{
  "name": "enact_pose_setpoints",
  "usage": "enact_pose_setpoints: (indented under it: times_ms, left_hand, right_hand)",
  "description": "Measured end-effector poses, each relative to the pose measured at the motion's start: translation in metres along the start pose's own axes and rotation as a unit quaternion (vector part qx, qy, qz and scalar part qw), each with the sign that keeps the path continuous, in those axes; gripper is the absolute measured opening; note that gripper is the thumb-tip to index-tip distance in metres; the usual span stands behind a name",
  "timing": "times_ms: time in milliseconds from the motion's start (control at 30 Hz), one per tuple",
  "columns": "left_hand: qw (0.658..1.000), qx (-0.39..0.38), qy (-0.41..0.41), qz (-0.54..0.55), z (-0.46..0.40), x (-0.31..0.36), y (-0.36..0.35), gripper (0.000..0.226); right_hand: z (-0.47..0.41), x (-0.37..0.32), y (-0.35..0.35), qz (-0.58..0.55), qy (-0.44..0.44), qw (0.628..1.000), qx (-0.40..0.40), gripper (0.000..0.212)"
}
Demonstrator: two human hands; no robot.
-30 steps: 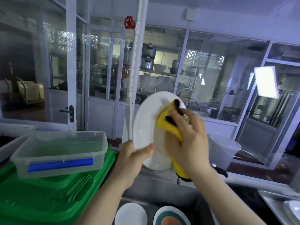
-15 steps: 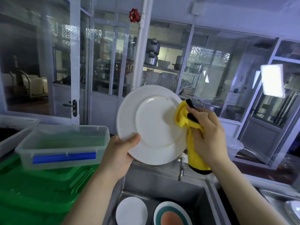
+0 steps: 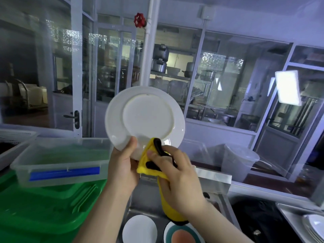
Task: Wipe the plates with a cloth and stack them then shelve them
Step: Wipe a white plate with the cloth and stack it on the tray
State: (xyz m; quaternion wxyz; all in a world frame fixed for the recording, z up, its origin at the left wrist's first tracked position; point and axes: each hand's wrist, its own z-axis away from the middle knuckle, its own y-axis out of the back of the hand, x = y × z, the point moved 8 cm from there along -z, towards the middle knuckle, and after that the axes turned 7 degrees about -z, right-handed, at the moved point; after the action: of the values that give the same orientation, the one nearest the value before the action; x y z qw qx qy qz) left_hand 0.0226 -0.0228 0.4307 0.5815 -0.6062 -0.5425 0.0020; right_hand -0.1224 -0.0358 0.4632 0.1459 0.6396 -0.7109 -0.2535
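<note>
The left hand (image 3: 122, 170) holds a white plate (image 3: 145, 118) up in the air above the sink (image 3: 140, 206), with the thumb pressed on the rim at the bottom and the plate's underside facing us. The right hand (image 3: 177, 176) is curled round a yellow cloth (image 3: 149, 160) (it has black trim) and pushes it against the plate's bottom edge, right beside that thumb. Down in the sink lie a plain white plate (image 3: 139, 228) and a plate with a teal ring (image 3: 182, 234).

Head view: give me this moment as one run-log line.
step: wiping plate underside | left hand: holds white plate by rim | right hand: presses yellow cloth to lower rim | stacking: not begun
</note>
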Motion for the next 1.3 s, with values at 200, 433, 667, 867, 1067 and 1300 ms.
enact_pose_setpoints:
  times_ms: [200,433,667,867,1067,1300]
  left_hand:
    - [1.0,-0.015,0.001,0.006,0.002,0.002,0.004,0.042]
    - [0.998,-0.029,0.045,0.014,0.013,-0.011,0.007,0.103]
    - [0.995,-0.057,0.075,0.042,0.012,-0.026,-0.003,0.106]
    - [0.968,-0.214,0.13,0.01,0.016,-0.047,-0.011,0.07]
    - [0.974,-0.16,0.162,-0.003,-0.024,-0.023,0.021,0.035]
    - [0.932,-0.221,0.197,-0.21,-0.044,0.003,-0.011,0.032]
  right_hand:
    - [-0.011,0.041,0.03,-0.032,-0.069,0.995,0.062,0.061]
    - [0.014,0.134,0.028,-0.468,-0.495,0.702,0.207,0.022]
    - [0.014,0.112,0.002,-0.588,-0.48,0.642,0.104,0.061]
    - [-0.003,0.115,0.025,-0.614,-0.429,0.651,0.123,0.051]
    - [-0.015,0.125,0.05,-0.598,-0.427,0.671,0.098,0.044]
    - [-0.013,0.135,0.045,-0.612,-0.471,0.634,0.04,0.024]
